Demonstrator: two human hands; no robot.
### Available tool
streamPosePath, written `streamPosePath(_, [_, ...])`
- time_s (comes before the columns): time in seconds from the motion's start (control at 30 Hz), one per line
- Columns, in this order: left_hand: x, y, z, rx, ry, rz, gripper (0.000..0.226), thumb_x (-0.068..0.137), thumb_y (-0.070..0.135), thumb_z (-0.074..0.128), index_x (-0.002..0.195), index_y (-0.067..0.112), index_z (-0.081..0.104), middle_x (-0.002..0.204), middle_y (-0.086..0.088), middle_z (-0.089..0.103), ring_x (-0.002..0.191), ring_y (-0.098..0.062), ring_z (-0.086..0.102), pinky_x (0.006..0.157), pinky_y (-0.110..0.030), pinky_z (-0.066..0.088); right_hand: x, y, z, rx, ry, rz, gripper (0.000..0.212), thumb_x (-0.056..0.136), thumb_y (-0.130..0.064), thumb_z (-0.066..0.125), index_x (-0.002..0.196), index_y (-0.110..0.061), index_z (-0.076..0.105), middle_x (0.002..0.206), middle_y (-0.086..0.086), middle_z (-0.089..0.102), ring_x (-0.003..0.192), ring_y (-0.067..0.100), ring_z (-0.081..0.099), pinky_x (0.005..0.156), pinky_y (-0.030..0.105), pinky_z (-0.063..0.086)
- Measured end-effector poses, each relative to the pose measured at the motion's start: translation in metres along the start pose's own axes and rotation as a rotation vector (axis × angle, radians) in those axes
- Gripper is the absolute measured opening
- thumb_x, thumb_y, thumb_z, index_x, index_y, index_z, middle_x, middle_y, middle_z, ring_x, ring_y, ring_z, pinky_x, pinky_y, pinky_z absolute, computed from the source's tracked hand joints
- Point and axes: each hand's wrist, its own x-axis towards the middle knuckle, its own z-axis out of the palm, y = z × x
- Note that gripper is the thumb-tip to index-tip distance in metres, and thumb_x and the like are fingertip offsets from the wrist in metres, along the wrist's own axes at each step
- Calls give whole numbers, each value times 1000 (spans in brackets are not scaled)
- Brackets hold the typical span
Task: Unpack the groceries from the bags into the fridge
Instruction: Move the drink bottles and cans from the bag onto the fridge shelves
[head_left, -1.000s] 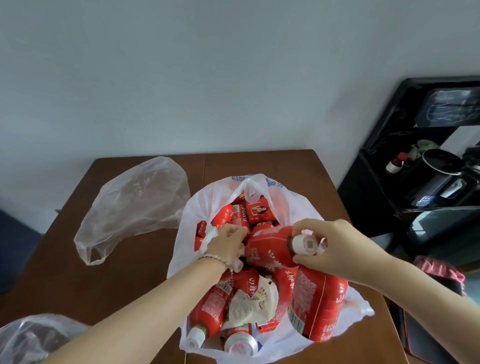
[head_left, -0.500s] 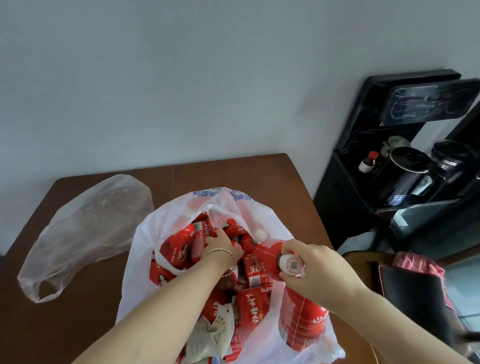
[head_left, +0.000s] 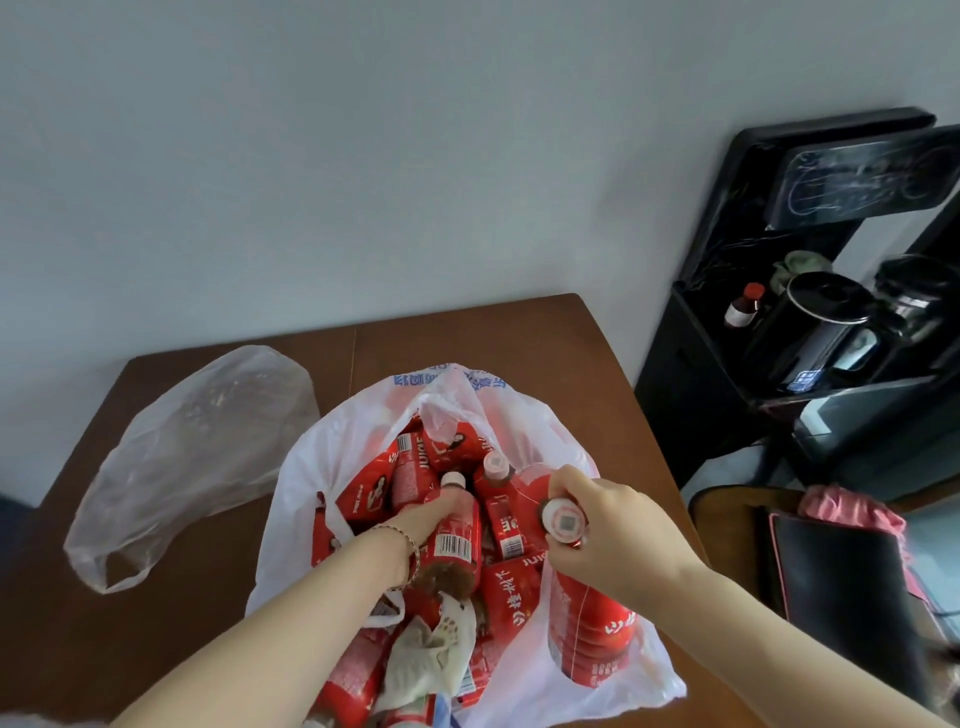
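Observation:
A white plastic bag (head_left: 524, 410) stands open on the brown table (head_left: 519, 338), packed with several red-labelled juice bottles and cartons. My left hand (head_left: 431, 519) reaches into the bag and grips a small red bottle (head_left: 457, 535) with a dark drink and a pale cap. My right hand (head_left: 608, 525) grips the neck of a large red bottle (head_left: 587, 629), just under its white cap (head_left: 563, 519), at the bag's right side. A second capped bottle (head_left: 496, 467) lies between my hands.
An empty clear plastic bag (head_left: 197, 457) lies on the table's left. A black water dispenser (head_left: 810, 332) with kettles stands to the right against the wall. A dark chair with pink fabric (head_left: 852, 561) is at the lower right.
My left hand has closed round a small bottle and raised it a little. My right hand keeps the large bottle, now more upright. The camera view has shifted.

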Motion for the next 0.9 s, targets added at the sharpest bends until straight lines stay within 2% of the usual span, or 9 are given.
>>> streamPosePath(0.03, [-2,-2,-4,-80,4,55,77,72,45,76,130,6,42,107,-21,64,94,-34,65,83,-44,53,-1,-1,1,6,1,9,30,84,-35,58,110,-31,43,101,-8,62,86,15,62,74,28,56])
streamPosePath(0.1, [-14,-5,-12,-130,19,142,64,77,31,74,128,8,43,107,-22,64,92,-35,65,83,-48,53,-1,-3,0,19,0,31,31,84,-36,60,110,-32,44,103,-10,62,87,13,62,74,24,55])
streamPosePath(0.23, [-39,-3,-24,-128,-25,322,28,79,10,71,104,10,57,96,-19,66,91,-35,64,91,-53,49,2,-15,-7,34,20,86,28,83,-35,62,108,-30,48,101,-10,64,87,13,63,75,26,56])
streamPosePath(0.37, [-75,18,-28,69,-30,624,57,51,23,81,101,27,53,95,-8,67,88,-25,67,80,-44,55,-4,-34,-25,19,112,136,26,82,-36,63,98,-33,43,93,-10,63,79,10,62,64,20,53])
streamPosePath(0.5, [-102,44,-26,176,-14,921,58,63,1,82,97,35,49,98,0,63,89,-16,63,75,-31,52,-26,-58,-50,42,271,238,31,80,-36,67,100,-33,43,88,-11,59,77,9,61,64,20,53])
streamPosePath(0.6, [-124,56,-14,220,-115,1090,60,62,1,83,99,33,48,94,8,61,85,-7,60,70,-21,48,-58,-74,-68,83,415,355,35,78,-36,68,106,-30,49,90,-9,59,80,14,62,67,26,55])
streamPosePath(0.73, [-162,52,14,343,-354,1214,67,43,25,86,97,35,48,95,9,61,80,-4,64,68,-16,51,-121,-86,-83,121,595,540,37,77,-34,70,110,-30,53,91,-7,60,81,15,61,69,27,55])
streamPosePath(0.8, [-181,41,35,382,-498,1256,64,41,24,82,94,35,50,91,6,63,75,1,65,61,-12,51,-160,-88,-85,127,681,645,40,76,-35,71,112,-29,55,96,-5,64,84,17,63,72,30,55])
streamPosePath(0.9, [-212,12,79,502,-702,1339,63,48,17,82,98,37,49,90,7,62,76,1,64,63,-10,50,-229,-91,-81,138,786,800,50,74,-37,73,119,-34,53,103,-7,62,87,13,59,75,28,53])
